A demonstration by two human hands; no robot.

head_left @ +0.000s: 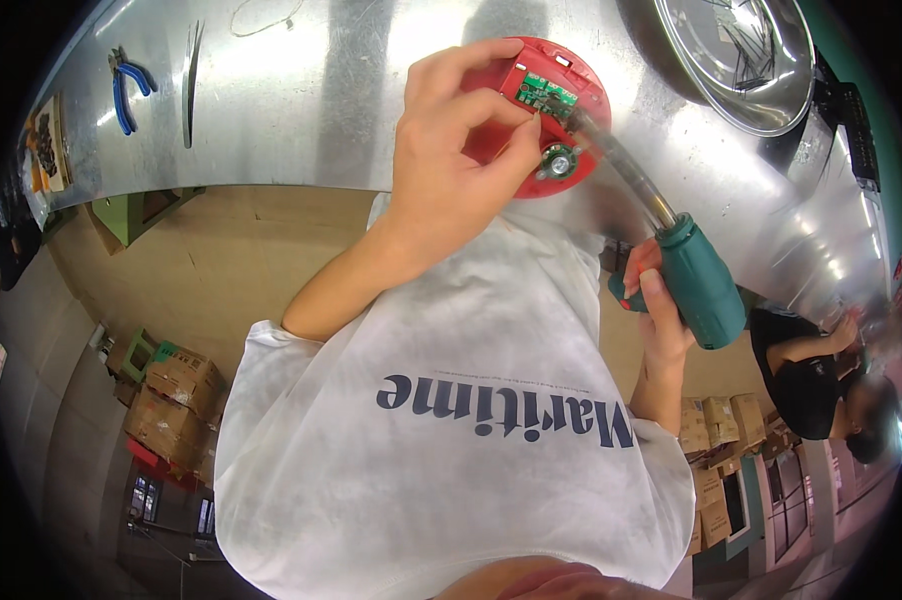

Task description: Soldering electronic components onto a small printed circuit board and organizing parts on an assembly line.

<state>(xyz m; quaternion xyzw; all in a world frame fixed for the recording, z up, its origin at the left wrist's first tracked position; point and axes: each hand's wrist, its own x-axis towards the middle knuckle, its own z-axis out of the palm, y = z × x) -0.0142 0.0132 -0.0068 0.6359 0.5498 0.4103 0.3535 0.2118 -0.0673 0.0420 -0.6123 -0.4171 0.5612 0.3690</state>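
Observation:
A round red plastic housing (593, 92) lies on the metal bench, its inside facing up. A small green circuit board (543, 92) and a round metal part on green (559, 162) sit in it. My left hand (463, 135) reaches over the housing's left side, thumb and forefinger pinched beside the board. Whatever they pinch is too small to name. Below and to the right, my right hand (661, 305) is wrapped round a green pistol-grip soldering gun (704, 285). Its long metal barrel slants up left, and its tip ends at the board; contact cannot be made out.
Blue-handled cutters (124, 95) and metal tweezers (191, 90) lie on the bench at left. A steel bowl (686, 68) with thin dark pieces stands at upper right, near a black object (853, 130). Another person (806, 370) sits further right. Cardboard boxes (176, 405) are stacked behind me.

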